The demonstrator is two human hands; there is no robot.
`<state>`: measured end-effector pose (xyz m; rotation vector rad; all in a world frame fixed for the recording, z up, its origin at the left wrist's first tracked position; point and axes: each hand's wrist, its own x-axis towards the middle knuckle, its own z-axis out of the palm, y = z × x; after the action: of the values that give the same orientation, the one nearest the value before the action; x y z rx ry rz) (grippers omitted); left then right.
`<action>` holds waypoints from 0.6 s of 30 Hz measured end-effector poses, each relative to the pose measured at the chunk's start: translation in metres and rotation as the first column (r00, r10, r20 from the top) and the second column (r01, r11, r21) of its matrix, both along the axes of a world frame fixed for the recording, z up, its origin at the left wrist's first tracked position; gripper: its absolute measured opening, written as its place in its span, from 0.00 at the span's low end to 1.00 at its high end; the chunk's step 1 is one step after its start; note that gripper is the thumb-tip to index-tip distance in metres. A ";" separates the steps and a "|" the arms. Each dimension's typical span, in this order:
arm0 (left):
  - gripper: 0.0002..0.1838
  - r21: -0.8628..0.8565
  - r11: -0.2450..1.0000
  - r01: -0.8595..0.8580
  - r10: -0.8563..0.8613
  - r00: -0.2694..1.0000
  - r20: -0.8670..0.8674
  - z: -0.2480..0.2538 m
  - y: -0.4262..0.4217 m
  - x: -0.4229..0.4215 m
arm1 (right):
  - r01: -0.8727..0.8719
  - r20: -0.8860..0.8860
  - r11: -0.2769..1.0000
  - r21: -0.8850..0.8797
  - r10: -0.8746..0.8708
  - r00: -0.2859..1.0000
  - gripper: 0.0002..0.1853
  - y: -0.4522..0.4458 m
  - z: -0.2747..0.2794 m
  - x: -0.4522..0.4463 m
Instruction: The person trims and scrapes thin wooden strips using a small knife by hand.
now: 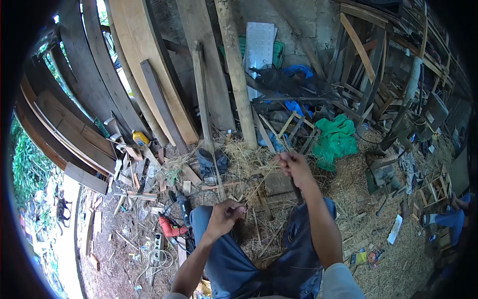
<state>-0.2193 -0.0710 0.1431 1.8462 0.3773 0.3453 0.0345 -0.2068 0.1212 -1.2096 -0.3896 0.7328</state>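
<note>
My left hand [226, 217] is closed above my left knee, with thin straw-like strands [217, 174] rising from it. Whether its fingers grip those strands is too small to make out. Higher and to the right, my right hand [295, 167] is closed too, over my right knee; a pale bit shows at its fingertips. Between and behind the hands lies loose straw [241, 157] on the ground. A flat grey block [279, 183] sits just below my right hand.
A red power tool [172, 227] and a dark grinder [184, 207] lie by my left knee, near a power strip [159, 247]. Planks [144, 60] lean behind. Green cloth [336, 142] lies at the right. Another person's blue-clad leg [450, 222] shows at the far right.
</note>
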 end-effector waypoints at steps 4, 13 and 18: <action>0.04 -0.003 0.999 -0.038 0.038 0.998 0.049 -0.005 0.008 0.000 | 0.048 -0.065 0.998 0.043 -0.045 0.997 0.13 -0.012 -0.006 0.011; 0.07 -0.468 0.882 -0.053 0.122 0.986 0.117 -0.037 0.034 0.047 | 0.415 0.825 0.861 -0.293 0.009 0.565 0.17 0.015 -0.038 -0.010; 0.08 -0.536 0.844 -0.032 0.110 0.987 0.115 -0.053 0.035 0.065 | 0.105 0.327 0.970 -0.218 -0.029 0.945 0.14 0.017 -0.020 -0.015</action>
<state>-0.1542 -0.0356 0.0902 1.2537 0.3978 0.3756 0.0196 -0.1902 0.1015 -1.5653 -0.5396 0.5303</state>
